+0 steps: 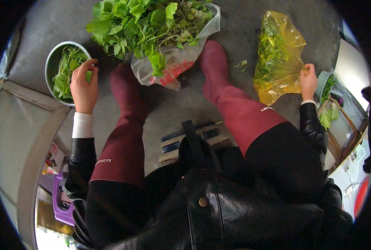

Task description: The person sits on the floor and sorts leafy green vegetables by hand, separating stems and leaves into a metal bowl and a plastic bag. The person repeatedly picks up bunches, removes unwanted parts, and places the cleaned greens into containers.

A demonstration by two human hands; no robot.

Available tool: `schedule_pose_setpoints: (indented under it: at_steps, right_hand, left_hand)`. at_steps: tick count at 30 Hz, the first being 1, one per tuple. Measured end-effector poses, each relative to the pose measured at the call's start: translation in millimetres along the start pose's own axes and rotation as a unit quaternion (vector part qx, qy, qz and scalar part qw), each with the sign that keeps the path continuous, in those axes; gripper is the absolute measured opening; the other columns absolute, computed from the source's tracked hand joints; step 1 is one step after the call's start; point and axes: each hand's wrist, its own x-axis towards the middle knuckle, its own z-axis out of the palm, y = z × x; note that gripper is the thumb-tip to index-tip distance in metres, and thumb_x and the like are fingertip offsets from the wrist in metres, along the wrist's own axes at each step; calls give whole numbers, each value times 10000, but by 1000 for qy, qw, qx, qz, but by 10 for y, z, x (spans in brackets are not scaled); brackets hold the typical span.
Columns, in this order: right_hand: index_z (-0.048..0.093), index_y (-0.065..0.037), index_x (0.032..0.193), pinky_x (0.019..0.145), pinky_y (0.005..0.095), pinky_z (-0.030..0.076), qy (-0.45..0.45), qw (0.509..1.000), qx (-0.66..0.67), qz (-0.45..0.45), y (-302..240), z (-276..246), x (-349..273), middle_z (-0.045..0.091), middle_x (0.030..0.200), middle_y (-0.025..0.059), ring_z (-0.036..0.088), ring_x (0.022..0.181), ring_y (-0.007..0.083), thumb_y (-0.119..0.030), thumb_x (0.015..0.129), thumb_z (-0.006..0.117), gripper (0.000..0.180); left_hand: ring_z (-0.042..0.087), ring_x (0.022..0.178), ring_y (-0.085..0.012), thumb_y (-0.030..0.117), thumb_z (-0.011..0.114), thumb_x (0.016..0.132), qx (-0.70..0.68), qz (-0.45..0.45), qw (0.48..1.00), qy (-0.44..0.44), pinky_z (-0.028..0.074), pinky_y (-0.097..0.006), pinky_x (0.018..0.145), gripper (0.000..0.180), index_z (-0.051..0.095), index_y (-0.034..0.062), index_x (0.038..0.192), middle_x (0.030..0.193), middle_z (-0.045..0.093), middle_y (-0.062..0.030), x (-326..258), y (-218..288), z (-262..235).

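At the left, my left hand (84, 85) is over the right rim of a round metal bowl (48, 66). Its fingers are bent and apart, and a green leaf shows in the gap between them. Whether the leaf touches the fingers is unclear. Loose leafy greens (67, 68) lie inside the bowl. At the right, my right hand (308, 83) pinches the gathered edge of a yellow see-through plastic bag (289, 54). Green stems with yellow flowers (272, 50) fill the bag's left side.
A large heap of leafy greens (139, 27) lies on a white plastic bag (173, 62) between my maroon boots (212, 62). A small sprig (242, 65) rests on the grey floor (239, 29). A basket (325, 85) of vegetables stands far right; a purple plastic item (60, 204) is lower left.
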Motion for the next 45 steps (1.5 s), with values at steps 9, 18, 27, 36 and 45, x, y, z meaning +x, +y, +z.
schedule_pose_setpoints:
  at_steps: [9,18,27,36,45]
  right_hand:
    - [569,-182,1174,771,481,517,-58,997,28,-29,-603,332,-215,697,977,129,641,929,368,-166,869,707,335]
    - [580,-47,1204,1006,441,464,-50,843,145,-515,-2004,263,-406,612,1182,130,583,1130,318,-37,807,566,397]
    - [485,-61,1241,680,449,532,-206,876,1,-436,-1818,861,-369,633,945,134,668,793,351,-284,893,651,446]
    - [492,-101,1340,728,477,555,-299,895,-99,-315,-1412,1009,-536,677,958,158,687,895,367,-207,791,763,621]
    - [569,-101,1118,769,498,528,-281,924,48,-254,-1393,1389,-824,626,1029,137,639,937,402,-105,836,638,291]
  left_hand:
    - [651,959,-258,106,668,908,5,2,1000,-6,501,-377,879,221,706,113,1126,949,703,-67,-6,21,-6]
    - [661,958,-261,82,668,900,-3,20,1000,-11,508,-376,872,216,708,100,1111,966,711,-68,49,103,27]
    - [663,976,-266,79,672,894,8,4,1000,-20,506,-381,899,227,711,102,1116,970,713,-75,-13,85,-5]
    - [654,969,-267,95,665,905,14,17,999,-28,505,-382,883,225,703,100,1127,963,706,-61,-3,136,-22]
    - [652,987,-231,84,661,921,14,2,998,-66,505,-350,890,233,704,97,1150,1010,707,-57,-23,127,61]
